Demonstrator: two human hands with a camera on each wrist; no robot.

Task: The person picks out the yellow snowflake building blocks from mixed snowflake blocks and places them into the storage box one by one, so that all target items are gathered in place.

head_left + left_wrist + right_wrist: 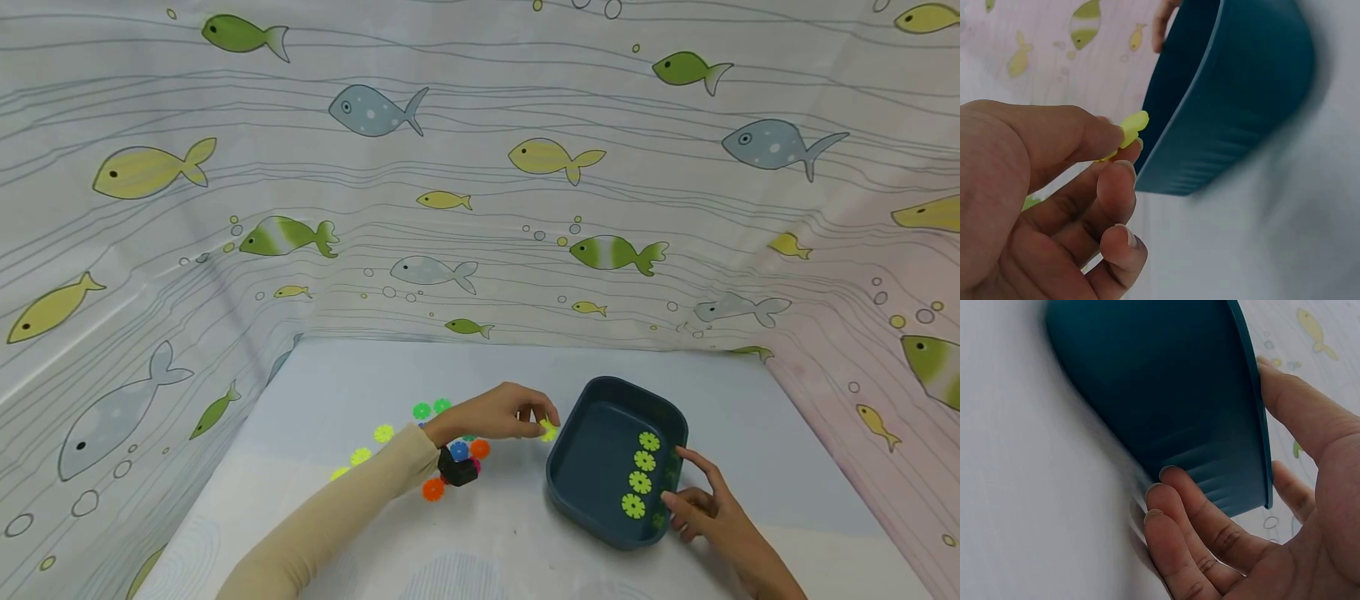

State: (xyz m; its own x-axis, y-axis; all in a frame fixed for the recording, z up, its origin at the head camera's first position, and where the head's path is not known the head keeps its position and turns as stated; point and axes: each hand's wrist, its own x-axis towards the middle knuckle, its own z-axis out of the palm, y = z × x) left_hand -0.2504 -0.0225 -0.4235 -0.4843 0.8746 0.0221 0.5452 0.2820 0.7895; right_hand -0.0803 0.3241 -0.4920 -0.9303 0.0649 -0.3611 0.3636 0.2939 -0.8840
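A person's left hand [512, 412] pinches a small, bright yellow, flower-edged plastic disc [549, 430] between thumb and forefinger, the remaining fingers bent loosely beneath. The disc is round, so no long axis can be told; it is held up just outside the left rim of a dark teal, rounded rectangular plastic bin [596, 475]. In the left wrist view it is tilted and seen nearly edge-on, its free edge jutting past the fingertips toward the bin. The right hand [708, 504] grips the bin's right wall, thumb and forefinger at the rim, the other fingers curled against the outside. The bin's open top faces up, and its long axis runs away from the person, the far end leaning right. Inside, four matching yellow discs [640, 482] form a line along the right wall, roughly parallel to that axis. Left of the bin, under and around the left forearm, lie more loose discs: two green ones [422, 411] at the back, yellow ones [362, 457] in a slanting row, a blue one [458, 451] and orange ones [433, 489]. The forearm wears a cream sleeve [337, 508] and a black wrist device [459, 472]. Beneath everything is a white table [517, 558], enclosed by a pale fish-patterned curtain [480, 229].
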